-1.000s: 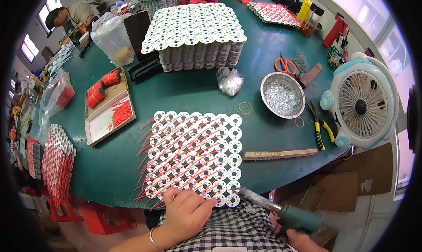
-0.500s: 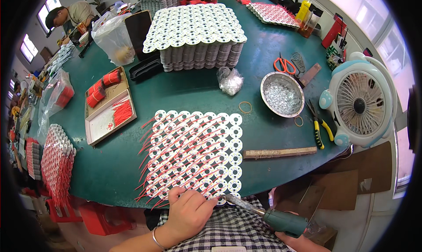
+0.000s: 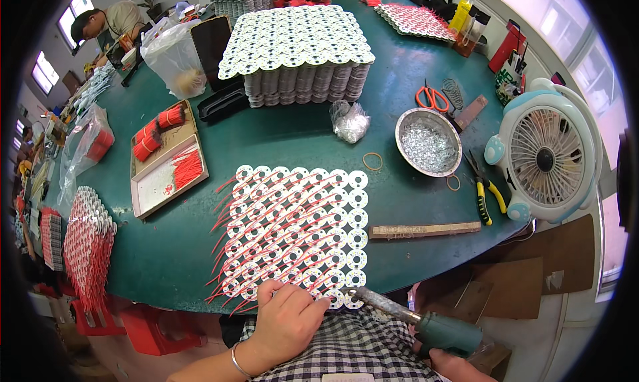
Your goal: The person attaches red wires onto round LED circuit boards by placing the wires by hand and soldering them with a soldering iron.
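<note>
Our left hand (image 3: 293, 319) lies at six o'clock on the sheet of white discs (image 3: 301, 234), fingers curled; we cannot tell whether they pinch anything. Our right hand (image 3: 447, 362), partly hidden, grips a green soldering gun (image 3: 449, 333), its tip by the sheet's five o'clock corner. If that tip is hot, a slip toward nine o'clock could burn our left fingertips or scorch the red wires (image 3: 225, 184) slanting over the discs. The sheet reaches the near edge of the desk (image 3: 160, 269), so a nudge from our wrist might skew it. The wire ends sticking out at nine o'clock could snag a sleeve. Farther out, a careless sweep could spill the shallow box (image 3: 148, 192) at ten o'clock, or the metal bowl (image 3: 436, 173) of silvery bits at two.
</note>
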Motion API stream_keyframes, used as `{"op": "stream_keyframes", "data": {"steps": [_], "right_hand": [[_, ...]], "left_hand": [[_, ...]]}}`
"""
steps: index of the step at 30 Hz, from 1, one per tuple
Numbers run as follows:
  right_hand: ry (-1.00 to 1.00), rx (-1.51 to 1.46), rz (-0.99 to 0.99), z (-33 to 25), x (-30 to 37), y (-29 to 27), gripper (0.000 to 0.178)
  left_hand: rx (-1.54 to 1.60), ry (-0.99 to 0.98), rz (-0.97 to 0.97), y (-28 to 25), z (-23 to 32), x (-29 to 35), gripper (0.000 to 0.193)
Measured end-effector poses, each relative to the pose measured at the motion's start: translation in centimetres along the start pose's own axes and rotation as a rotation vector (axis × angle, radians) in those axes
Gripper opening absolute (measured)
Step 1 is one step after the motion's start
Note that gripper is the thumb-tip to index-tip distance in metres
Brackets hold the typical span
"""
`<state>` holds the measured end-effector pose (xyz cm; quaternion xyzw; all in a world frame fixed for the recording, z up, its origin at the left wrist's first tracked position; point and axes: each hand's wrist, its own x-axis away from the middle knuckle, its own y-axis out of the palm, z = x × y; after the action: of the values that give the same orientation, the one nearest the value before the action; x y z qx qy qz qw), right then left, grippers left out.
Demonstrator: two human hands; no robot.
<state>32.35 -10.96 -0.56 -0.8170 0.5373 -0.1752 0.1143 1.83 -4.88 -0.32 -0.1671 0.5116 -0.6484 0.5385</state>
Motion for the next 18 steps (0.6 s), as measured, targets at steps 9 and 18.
{"op": "stream_keyframes", "data": {"steps": [9, 18], "right_hand": [[0.234, -0.206, 0.118, 0.9, 2.6, 0.5, 0.043], [0.109, 0.058, 0.132, 0.4, 2.7, 0.6, 0.039]], "left_hand": [[-0.024, 0.007, 0.021, -0.5, 0.7, 0.2, 0.014], [-0.02, 0.023, 0.001, -0.1, 0.6, 0.3, 0.018]]}}
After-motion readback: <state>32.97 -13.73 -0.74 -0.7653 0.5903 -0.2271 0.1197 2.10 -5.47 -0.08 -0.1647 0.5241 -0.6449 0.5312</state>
